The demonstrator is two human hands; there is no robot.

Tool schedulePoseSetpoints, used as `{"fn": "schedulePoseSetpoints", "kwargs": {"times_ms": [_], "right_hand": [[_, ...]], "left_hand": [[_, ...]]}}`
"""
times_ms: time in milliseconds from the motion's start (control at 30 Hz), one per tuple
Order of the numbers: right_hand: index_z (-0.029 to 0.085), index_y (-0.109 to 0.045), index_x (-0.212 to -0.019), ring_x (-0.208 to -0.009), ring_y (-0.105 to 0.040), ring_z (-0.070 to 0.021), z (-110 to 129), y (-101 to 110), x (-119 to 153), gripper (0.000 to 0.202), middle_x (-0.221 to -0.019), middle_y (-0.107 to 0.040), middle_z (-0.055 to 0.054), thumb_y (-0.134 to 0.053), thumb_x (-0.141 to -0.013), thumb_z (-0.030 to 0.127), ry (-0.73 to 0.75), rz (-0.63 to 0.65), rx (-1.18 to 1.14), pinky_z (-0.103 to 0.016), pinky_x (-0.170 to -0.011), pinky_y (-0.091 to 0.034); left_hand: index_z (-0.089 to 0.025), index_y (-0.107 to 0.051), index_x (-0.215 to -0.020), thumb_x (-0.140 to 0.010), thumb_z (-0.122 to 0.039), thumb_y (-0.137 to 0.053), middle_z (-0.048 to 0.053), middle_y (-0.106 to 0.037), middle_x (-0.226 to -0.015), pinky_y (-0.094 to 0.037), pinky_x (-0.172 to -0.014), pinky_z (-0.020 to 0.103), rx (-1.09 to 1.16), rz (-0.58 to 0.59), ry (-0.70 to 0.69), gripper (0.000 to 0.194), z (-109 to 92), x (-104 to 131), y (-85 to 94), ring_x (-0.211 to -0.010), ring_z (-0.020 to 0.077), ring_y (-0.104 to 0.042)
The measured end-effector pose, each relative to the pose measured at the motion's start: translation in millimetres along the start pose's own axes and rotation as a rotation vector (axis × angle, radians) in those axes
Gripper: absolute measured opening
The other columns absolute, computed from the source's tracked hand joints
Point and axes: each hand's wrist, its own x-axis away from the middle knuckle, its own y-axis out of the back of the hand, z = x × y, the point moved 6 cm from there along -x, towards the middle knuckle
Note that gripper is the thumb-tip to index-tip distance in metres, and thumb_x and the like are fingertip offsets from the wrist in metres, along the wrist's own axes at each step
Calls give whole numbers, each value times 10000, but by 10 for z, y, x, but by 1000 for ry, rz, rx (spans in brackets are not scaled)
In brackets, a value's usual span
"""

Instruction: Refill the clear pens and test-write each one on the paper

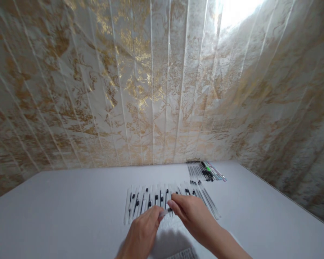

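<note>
My left hand is closed around a slim, whitish translucent pen part, held above the table. At its other end, beside a small dark piece, the fingers of my right hand are pinched. Just beyond both hands lies a row of clear pen barrels, with dark refills and small black caps on and among them. Several longer clear rods with black tips lie at the row's right end. My fingers hide part of the row.
On the white table, dark refills and assorted pens, one with a green band, lie at the back right. A printed item shows at the bottom edge. A gold-patterned covering rises behind the table.
</note>
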Motion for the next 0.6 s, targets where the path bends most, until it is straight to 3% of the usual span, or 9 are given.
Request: {"fn": "schedulePoseSetpoints", "kwargs": {"times_ms": [167, 333, 433, 533, 600], "right_hand": [[212, -558, -817, -647, -598, -153, 47, -32, 6, 161, -735, -665, 1, -473, -937, 277, 34, 19, -62, -211, -565, -324], [198, -555, -669, -528, -527, -132, 1, -47, -5, 384, -562, -562, 19, -376, -975, 344, -12, 25, -107, -218, -527, -301], [191, -592, -703, -520, -509, -116, -5, 15, -9, 396, -538, -514, 39, -365, -978, 365, -12, 50, -336, -201, -536, -339], [199, -638, -895, -571, -506, -109, 92, 47, -23, 105, -627, -551, 48, -568, -875, 274, 22, 104, -479, -190, -558, -363], [192, -635, -892, -583, -478, -100, 205, 26, -43, 91, -659, -540, 55, -634, -800, 192, 71, 130, -555, -186, -561, -361]], "left_hand": [[-253, -496, -844, -986, -276, -330, -39, -637, -720, -464, -580, 210, 18, -2, 32, 219, 38, 13, -25, -654, 137, -654], [-249, -535, -861, -975, -293, -357, -26, -650, -736, -484, -602, 213, 124, -4, 90, 216, 70, -10, 14, -670, 138, -656], [-240, -574, -931, -966, -351, -393, 5, -681, -858, -529, -728, 223, 323, -94, 218, 216, 55, -87, 176, -812, 141, -671], [-232, -599, -1068, -959, -409, -398, 47, -680, -1107, -486, -962, 292, 485, -233, 339, 289, -20, -180, 348, -1092, 163, -619], [-234, -592, -1157, -957, -422, -393, 60, -640, -1238, -453, -1020, 327, 569, -211, 338, 338, -125, -247, 355, -1198, 177, -563]]}}
